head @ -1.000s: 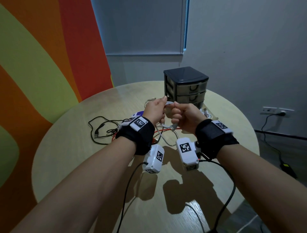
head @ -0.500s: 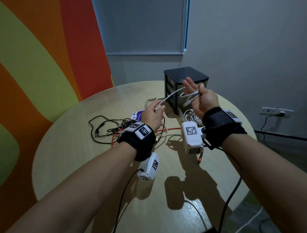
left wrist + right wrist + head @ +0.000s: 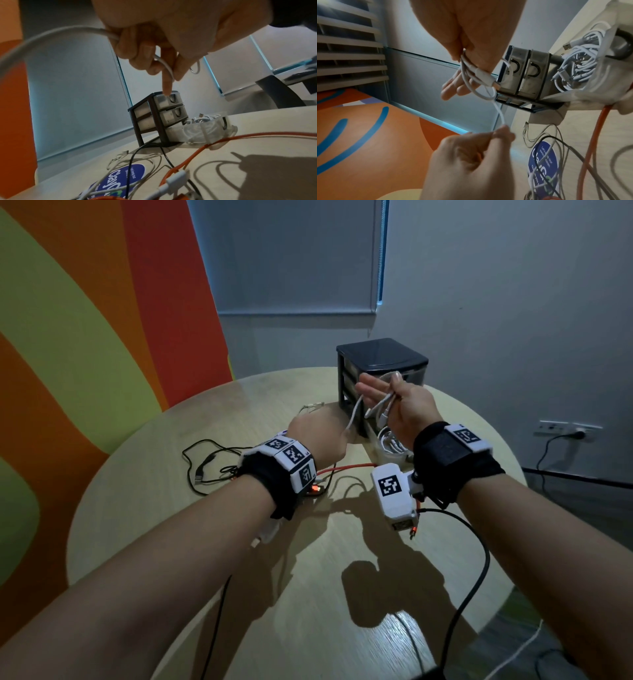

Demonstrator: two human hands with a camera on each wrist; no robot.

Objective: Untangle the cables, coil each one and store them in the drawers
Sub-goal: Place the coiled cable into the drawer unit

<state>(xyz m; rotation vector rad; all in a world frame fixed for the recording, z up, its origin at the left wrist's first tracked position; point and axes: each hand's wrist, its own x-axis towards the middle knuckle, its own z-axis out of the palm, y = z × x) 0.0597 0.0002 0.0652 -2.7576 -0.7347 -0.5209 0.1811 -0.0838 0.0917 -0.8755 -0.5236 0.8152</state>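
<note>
- The left hand is up over the round wooden tabletop, its fingers pinching a thin white cable.
- The right hand holds that cable's loops under its thumb, other fingers straight.
- Behind stands a small black drawer box, its bottom drawer open with white cables inside.

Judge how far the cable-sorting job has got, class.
Done: white coils lie in the open bottom drawer. In hand: the right hand holds loops of a white cable, and the left hand pinches its tail. Left: the orange cable and black cable lie loose on the table.
</note>
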